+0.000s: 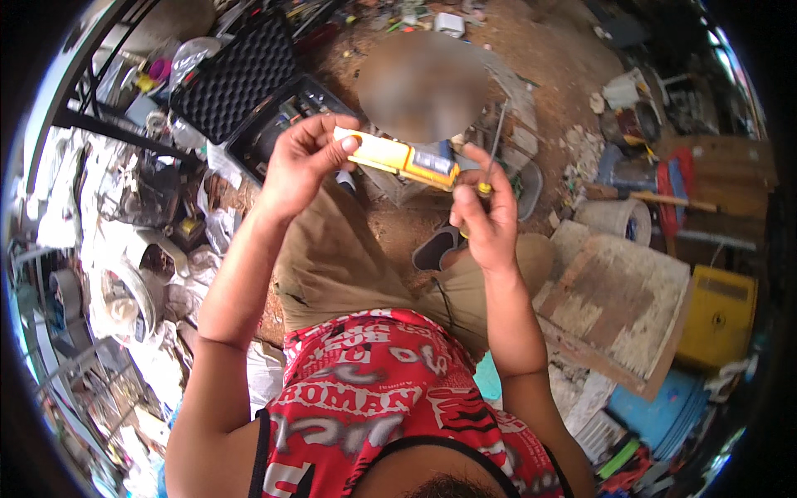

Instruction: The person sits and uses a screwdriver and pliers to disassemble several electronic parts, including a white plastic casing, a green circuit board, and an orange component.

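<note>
In front of my chest my left hand [305,166] grips one end of a yellow handheld device [397,158], thumb on top. The device is long and boxy, with a grey panel toward its right end; its exact kind cannot be made out. My right hand [490,217] is at that right end, fingers curled. Held in it is a thin screwdriver [496,149], its metal shaft pointing up and away and yellow showing at its handle. Whether the right fingertips also press on the device is hard to see.
An open black case [237,83] with foam lining stands at the far left. A worn board [618,303], a yellow box [718,315] and a white bucket [614,220] are to the right. White sacks and scrap [137,282] crowd the left. One round far area is blurred.
</note>
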### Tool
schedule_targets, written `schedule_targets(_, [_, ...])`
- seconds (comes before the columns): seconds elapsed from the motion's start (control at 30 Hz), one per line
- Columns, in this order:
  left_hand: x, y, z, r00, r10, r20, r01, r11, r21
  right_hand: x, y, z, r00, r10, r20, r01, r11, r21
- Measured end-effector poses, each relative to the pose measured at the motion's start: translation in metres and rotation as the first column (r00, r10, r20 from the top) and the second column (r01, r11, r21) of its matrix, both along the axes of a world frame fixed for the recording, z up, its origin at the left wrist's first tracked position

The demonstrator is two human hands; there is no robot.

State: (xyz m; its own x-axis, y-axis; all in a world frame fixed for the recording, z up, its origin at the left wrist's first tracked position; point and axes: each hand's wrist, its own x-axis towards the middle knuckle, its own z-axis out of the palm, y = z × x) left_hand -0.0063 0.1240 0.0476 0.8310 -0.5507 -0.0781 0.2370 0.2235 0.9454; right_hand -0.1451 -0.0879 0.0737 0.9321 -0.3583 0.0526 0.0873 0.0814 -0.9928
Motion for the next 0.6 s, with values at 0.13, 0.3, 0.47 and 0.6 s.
schedule_targets(0.13, [-0.059, -0.019, 0.009, 0.997, 0.017, -0.078, -0.019, 1.0, -0.023, -0.045, -0.007, 0.006, 0.997, -0.075, -0.012, 0.075, 0.996, -0.044])
schedule_targets(0.3, [-0.089, -0.036, 0.003, 0.988, -0.06, -0.144, 0.05, 0.996, -0.069, -0.083, -0.017, 0.005, 0.987, -0.16, 0.004, 0.16, 0.986, -0.047])
schedule_targets(0.47, [-0.096, -0.041, 0.004, 0.985, -0.11, -0.136, 0.102, 0.993, -0.065, -0.097, -0.022, 0.001, 0.985, -0.17, 0.005, 0.17, 0.984, -0.048])
schedule_targets(0.6, [-0.095, -0.041, 0.005, 0.981, -0.116, -0.156, 0.103, 0.991, -0.089, -0.095, -0.024, -0.001, 0.985, -0.175, 0.005, 0.175, 0.984, -0.02])
